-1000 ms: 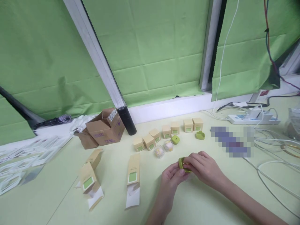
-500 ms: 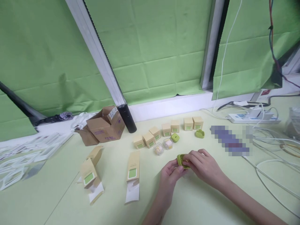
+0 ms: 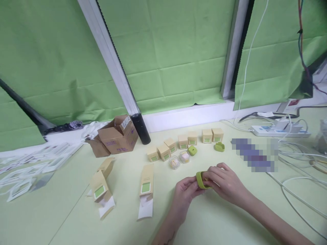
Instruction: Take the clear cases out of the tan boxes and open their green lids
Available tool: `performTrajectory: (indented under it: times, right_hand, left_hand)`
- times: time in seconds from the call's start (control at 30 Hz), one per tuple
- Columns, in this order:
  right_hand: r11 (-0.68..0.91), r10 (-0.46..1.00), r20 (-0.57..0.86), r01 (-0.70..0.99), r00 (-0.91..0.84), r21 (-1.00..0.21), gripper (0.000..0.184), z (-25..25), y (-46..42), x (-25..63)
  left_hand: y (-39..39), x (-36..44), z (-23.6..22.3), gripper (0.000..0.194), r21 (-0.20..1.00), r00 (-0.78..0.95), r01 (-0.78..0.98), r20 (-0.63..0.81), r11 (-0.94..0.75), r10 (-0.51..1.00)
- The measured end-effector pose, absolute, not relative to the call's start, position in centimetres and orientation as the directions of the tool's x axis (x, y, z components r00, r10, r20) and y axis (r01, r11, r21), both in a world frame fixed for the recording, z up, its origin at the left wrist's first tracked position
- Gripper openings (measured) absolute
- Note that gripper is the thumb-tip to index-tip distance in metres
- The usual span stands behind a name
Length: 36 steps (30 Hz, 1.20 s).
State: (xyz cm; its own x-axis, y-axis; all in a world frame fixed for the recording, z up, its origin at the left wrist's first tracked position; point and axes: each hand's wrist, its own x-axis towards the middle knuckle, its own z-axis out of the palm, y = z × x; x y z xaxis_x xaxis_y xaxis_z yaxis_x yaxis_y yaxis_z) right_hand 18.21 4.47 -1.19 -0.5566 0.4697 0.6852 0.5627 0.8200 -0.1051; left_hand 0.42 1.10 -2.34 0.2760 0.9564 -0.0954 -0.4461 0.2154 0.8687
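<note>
Low over the table, a small olive-green square-rimmed piece is held between both hands. My left hand pinches it from the left side and below. The fingers of my right hand close over its right side and reach into its opening; their tips are hidden. Beyond the hands lie two clear round packs with pale contents. Close to them sit a green square piece with a small slot and, farther right, an open green piece.
Several small tan boxes line the back. Two opened boxes with white flaps lie left, one a tan carton. A brown cardboard box and black bottle stand behind. White cables and a power strip occupy the right.
The green piece has turned in my hands, so its outer side faces the camera more. The view has shifted slightly; the things on the table stay put.
</note>
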Motion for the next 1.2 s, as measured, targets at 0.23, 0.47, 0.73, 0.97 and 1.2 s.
performTrajectory:
  times: [0.23,0.47,0.73,0.97,1.2]
  right_hand:
    - [0.862,0.489,0.624,0.447,-0.609,-0.239,0.021,-0.9,4.5,18.7]
    - [0.735,0.631,0.526,0.224,-0.570,-0.640,0.038,-0.1,3.0,18.3]
    - [0.743,0.625,0.552,0.205,-0.552,-0.637,0.043,0.5,1.7,16.9]
    - [0.794,0.606,0.675,0.268,-0.421,-0.546,0.042,0.4,1.7,16.6]
    - [0.717,0.691,0.471,0.434,-0.549,-0.546,0.091,-0.8,3.5,17.9]
  left_hand:
    - [1.0,0.3,-1.6,0.021,0.866,0.353,-0.383,-0.184,0.321,0.917]
    - [1.1,0.3,-1.6,0.013,0.828,0.402,-0.448,-0.151,0.337,0.903]
    - [1.0,-0.2,-2.0,0.014,0.911,0.238,-0.385,-0.058,0.149,0.970]
    - [1.0,-0.3,-1.4,0.023,0.862,0.303,-0.473,-0.034,0.182,0.952]
    - [1.9,-0.7,-0.5,0.030,0.754,0.165,-0.637,-0.072,0.161,0.984]
